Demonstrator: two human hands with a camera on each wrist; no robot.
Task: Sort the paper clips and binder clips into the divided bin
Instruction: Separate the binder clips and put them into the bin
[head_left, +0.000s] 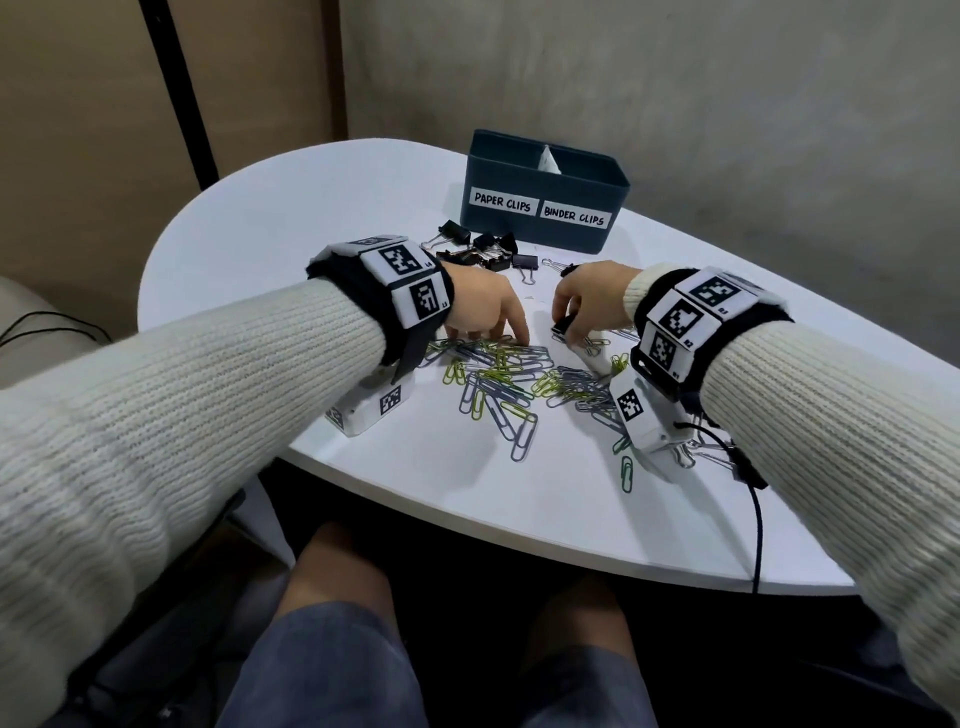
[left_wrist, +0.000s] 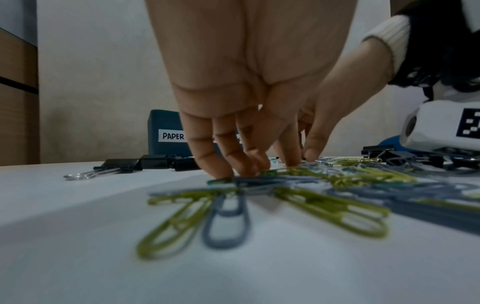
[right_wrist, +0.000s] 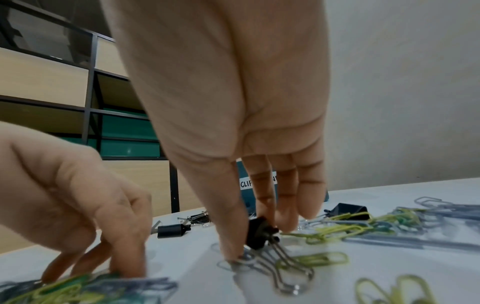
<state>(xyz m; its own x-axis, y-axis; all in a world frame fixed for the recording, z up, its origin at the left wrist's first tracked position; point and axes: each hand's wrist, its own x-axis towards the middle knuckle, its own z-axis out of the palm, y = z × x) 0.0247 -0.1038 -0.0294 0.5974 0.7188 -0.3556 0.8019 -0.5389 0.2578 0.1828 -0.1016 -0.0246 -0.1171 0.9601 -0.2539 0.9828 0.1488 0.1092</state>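
Observation:
A dark blue divided bin (head_left: 543, 192) labelled PAPER CLIPS on its left half and BINDER CLIPS on its right stands at the back of the white table (head_left: 291, 223). Coloured paper clips (head_left: 509, 379) lie scattered in front of me. Black binder clips (head_left: 483, 249) sit in a heap near the bin. My left hand (head_left: 506, 340) rests its fingertips (left_wrist: 223, 170) on the paper clips (left_wrist: 298, 193), holding nothing. My right hand (right_wrist: 249, 238) pinches one black binder clip (right_wrist: 257, 232) between thumb and forefinger, low over the table, its wire handles hanging down.
A folded white card (head_left: 548, 158) sticks up inside the bin. More binder clips (head_left: 696, 457) lie under my right wrist near a black cable (head_left: 756, 519) that runs off the front table edge. A grey wall stands close behind the bin.

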